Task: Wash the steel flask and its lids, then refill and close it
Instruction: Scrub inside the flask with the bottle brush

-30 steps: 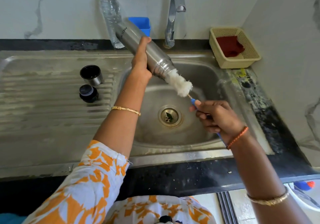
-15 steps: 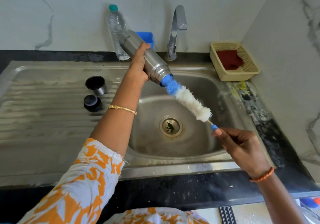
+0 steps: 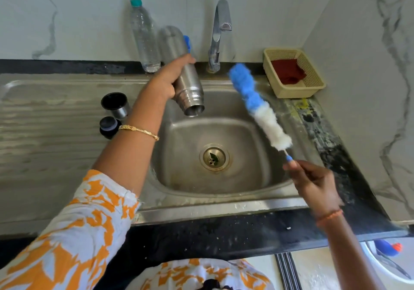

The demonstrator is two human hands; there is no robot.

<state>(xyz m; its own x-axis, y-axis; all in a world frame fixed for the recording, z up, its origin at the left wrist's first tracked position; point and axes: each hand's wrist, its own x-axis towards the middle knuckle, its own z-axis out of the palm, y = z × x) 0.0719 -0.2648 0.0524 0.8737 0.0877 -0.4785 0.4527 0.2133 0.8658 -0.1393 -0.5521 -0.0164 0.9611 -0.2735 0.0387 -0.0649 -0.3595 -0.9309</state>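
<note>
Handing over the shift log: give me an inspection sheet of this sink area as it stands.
Surface: steel sink with ridged drainboard; leaf scrap in the drain.
Job's things: steel flask tilted mouth-down over the basin; bottle brush clear of it; cup lid and stopper on the drainboard.
Clutter: plastic bottle; basket holding a red cloth.
Grippers: left hand grips the flask; right hand pinches the brush handle.
Cables: nothing seen.
Surroundings: tap, marble wall, stained black counter.
</note>
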